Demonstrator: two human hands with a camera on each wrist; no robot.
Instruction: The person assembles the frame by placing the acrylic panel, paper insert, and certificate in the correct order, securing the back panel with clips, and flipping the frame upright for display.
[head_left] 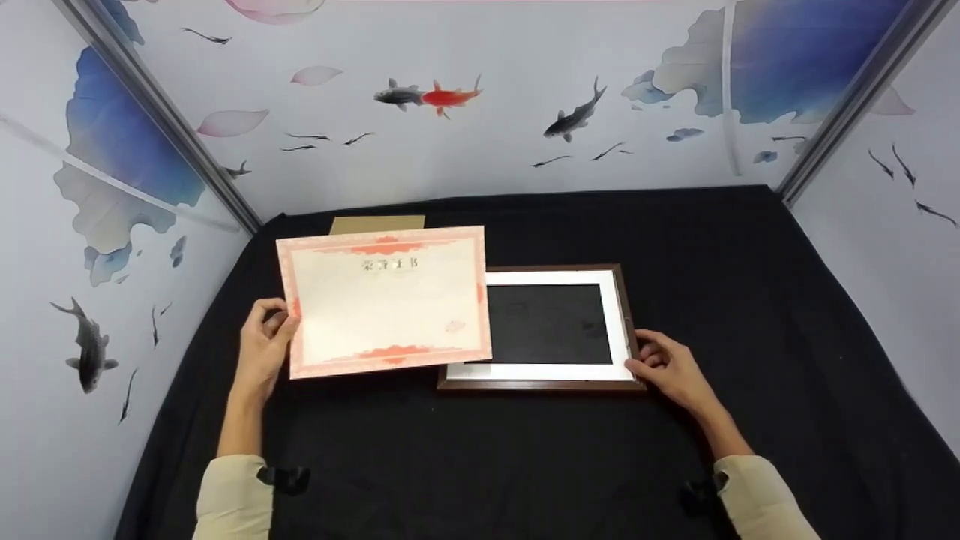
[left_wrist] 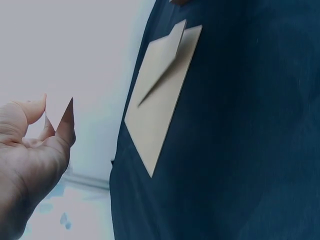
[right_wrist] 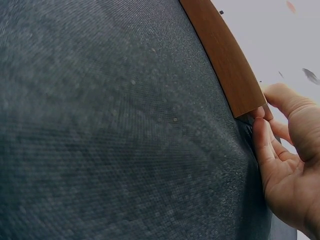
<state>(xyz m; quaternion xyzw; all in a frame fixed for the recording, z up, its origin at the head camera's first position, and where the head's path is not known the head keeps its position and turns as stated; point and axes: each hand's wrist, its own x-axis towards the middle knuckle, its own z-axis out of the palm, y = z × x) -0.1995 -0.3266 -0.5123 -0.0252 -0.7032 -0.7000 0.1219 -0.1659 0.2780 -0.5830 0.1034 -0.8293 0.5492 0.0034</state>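
One certificate (head_left: 386, 307) extends rightward from the pinching left grip (head_left: 264, 346).

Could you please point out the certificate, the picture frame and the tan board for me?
Certificate (head_left: 390, 311): head view, on its plain cream middle.
Picture frame (head_left: 547, 385): head view, on its brown rail nearest the person.
Tan board (left_wrist: 160, 100): left wrist view, on its flat face beside the raised flap.

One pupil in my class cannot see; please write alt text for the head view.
A person's left hand holds a certificate by its left edge, which hides part of a frame on black cloth; the right hand grips the frame's right edge.
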